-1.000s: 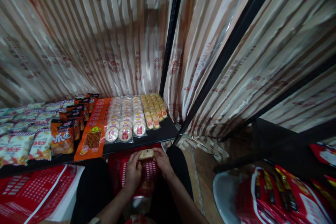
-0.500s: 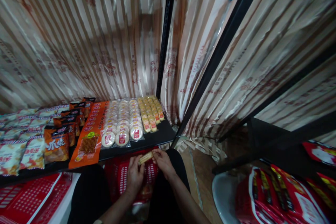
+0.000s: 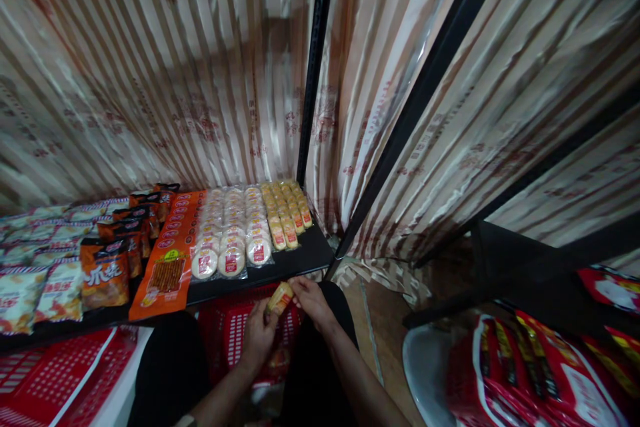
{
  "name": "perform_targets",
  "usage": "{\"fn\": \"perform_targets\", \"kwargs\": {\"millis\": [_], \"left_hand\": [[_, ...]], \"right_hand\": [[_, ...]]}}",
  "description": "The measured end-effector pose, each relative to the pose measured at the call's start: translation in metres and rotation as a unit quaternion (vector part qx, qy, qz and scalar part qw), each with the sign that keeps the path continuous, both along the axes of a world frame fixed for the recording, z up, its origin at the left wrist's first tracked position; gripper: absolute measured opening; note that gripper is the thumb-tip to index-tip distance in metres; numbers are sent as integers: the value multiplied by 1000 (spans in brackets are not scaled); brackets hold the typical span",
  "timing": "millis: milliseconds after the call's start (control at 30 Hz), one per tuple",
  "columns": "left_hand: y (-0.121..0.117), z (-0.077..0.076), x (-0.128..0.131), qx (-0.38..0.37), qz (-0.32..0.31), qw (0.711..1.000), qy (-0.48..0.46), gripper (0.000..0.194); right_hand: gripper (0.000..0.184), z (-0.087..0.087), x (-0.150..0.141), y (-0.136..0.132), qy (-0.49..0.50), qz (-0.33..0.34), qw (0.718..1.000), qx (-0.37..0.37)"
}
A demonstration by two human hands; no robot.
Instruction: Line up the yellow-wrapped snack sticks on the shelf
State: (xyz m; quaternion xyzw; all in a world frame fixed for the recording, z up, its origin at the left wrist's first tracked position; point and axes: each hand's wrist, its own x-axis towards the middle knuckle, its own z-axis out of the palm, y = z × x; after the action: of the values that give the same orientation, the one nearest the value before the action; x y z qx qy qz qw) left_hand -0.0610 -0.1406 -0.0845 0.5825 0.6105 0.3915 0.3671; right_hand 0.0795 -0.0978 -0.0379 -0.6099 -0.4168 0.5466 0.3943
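A small packaged pastry [image 3: 280, 298], yellowish in clear film with a red label, is between my two hands, above a red basket [image 3: 235, 337]. My left hand [image 3: 259, 333] grips its lower left end with thumb and fingers. At its upper right end, the fingers of my right hand [image 3: 311, 301] pinch the wrapper. On the black shelf in front, matching yellow pastries [image 3: 284, 230] lie in short rows. To their left are rows of round white packaged cakes [image 3: 233, 260].
An orange snack bag [image 3: 167, 273], brown-orange bags [image 3: 104, 273] and white bags [image 3: 59, 290] fill the shelf's left side. A black shelf post [image 3: 400, 147] slants up at right. Red packages [image 3: 530, 367] and a white stool-like object [image 3: 425, 373] stand at lower right.
The pastry has been turned in my hands, so its red-labelled face now shows instead of a plain side. My hands stay over the basket.
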Motion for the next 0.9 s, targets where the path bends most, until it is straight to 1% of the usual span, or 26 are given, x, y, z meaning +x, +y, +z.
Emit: {"fn": "perform_targets", "kwargs": {"millis": [133,300,367,500,600,733,900], "left_hand": [[1,-1,0,-42,1,999,-23,39],[2,0,2,-75,15,995,-64,39],[3,1,2,-82,24,993,-77,40],[7,0,2,-80,27,992,-96,44],[11,0,1,-78,48,990,-107,46],[16,10,2,-93,68,985,-130,46],[20,27,5,-87,75,974,-194,42]], "right_hand": [[32,-2,3,2,-27,19,999,29],[36,-8,8,2,-66,17,997,30],[36,-10,9,2,-62,12,998,29],[36,-12,10,1,-23,2,1000,17],[35,-12,10,-1,-3,-14,1000,1],[33,-15,10,-4,23,-37,999,-10],[29,-20,9,-7,58,-65,996,-12]]}}
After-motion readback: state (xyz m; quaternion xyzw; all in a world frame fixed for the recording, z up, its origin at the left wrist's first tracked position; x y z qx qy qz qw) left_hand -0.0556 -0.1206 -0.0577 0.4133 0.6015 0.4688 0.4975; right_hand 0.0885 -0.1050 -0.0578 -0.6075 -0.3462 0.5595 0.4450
